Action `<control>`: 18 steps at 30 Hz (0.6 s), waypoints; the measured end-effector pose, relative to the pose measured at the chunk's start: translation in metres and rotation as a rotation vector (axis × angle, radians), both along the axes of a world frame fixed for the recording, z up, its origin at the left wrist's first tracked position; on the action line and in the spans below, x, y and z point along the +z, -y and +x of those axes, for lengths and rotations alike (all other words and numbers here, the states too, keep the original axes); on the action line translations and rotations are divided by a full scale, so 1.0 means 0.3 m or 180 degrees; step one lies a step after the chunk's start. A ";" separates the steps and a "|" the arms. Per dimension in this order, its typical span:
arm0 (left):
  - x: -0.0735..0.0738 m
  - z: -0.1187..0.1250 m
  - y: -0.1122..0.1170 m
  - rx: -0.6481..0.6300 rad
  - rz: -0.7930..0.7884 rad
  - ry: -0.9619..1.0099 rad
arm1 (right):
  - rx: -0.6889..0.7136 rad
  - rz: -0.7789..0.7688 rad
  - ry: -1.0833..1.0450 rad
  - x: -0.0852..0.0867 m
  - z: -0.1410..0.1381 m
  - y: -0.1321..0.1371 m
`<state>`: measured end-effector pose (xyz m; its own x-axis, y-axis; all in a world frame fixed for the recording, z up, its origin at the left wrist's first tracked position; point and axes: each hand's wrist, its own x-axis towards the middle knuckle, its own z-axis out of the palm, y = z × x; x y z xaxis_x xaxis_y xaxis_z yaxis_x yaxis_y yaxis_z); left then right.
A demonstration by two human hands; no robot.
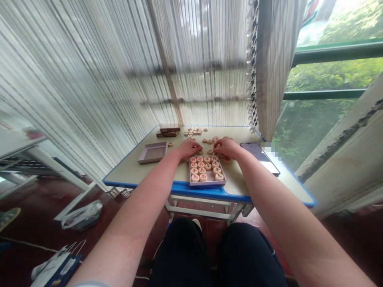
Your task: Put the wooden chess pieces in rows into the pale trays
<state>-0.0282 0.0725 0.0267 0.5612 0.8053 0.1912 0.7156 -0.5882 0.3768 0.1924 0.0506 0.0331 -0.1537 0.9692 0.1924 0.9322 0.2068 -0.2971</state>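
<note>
A shallow grey box (222, 181) at the table's near edge holds several round wooden chess discs (206, 168) with red and black characters. My left hand (188, 148) rests palm down just behind the box's far left corner, fingers curled over loose discs. My right hand (226, 146) lies behind the box's far right corner, fingers bent and pinching at a disc on the table. More loose discs (196, 131) are scattered farther back on the beige table (131, 171).
An empty grey lid (152, 152) lies at the left. Two stacked brown boxes (168, 130) sit at the back left. A phone (259, 156) lies at the right. Striped curtains hang behind; a window is at the right. Bags lie on the floor.
</note>
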 end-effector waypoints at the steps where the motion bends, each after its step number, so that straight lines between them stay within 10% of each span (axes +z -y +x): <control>1: 0.001 -0.001 0.001 -0.0038 0.0009 -0.0010 | 0.0032 -0.0097 -0.0053 0.002 0.002 0.003; 18: 0.006 -0.004 0.003 0.0288 0.0268 -0.0186 | 0.1144 -0.0377 -0.0323 0.144 -0.032 0.164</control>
<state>-0.0294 0.0716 0.0284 0.4992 0.8356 0.2292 0.7865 -0.5480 0.2849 0.1828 0.0015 0.0764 -0.4733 0.8735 0.1140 0.7713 0.4734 -0.4254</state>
